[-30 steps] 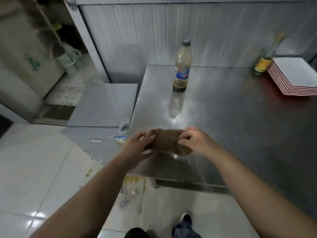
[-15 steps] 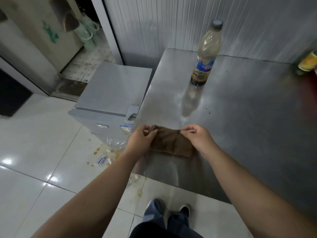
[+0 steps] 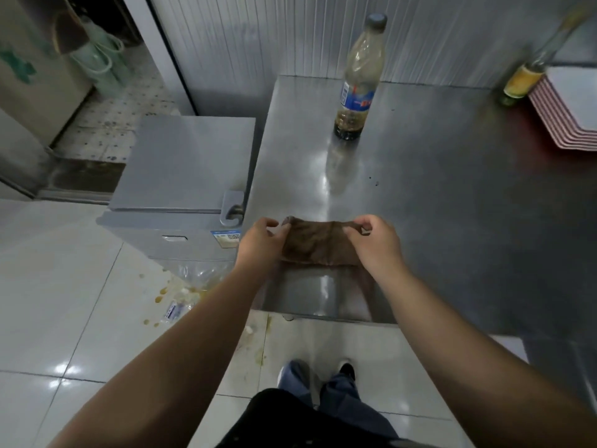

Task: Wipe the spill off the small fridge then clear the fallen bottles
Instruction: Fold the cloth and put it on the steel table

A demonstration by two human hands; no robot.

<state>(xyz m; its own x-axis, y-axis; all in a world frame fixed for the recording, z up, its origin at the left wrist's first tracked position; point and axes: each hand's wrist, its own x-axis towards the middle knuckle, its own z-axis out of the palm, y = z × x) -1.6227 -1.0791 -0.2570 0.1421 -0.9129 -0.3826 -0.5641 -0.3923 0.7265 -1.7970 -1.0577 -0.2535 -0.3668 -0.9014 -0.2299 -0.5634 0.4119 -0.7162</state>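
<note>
Both hands pinch brown cloth [image 3: 318, 242] over tabletop [image 3: 452, 195] near edge: left hand [image 3: 258, 242] on left corner, right hand [image 3: 376, 242] on right. Small fridge [image 3: 184, 166] left of tabletop; fallen bottle [image 3: 190, 286] on floor in front of it.

The left forearm [image 3: 206, 318] hides part of the fallen clear bottle [image 3: 190, 279]; the stack of trays [image 3: 568, 114] runs off the right edge.
</note>
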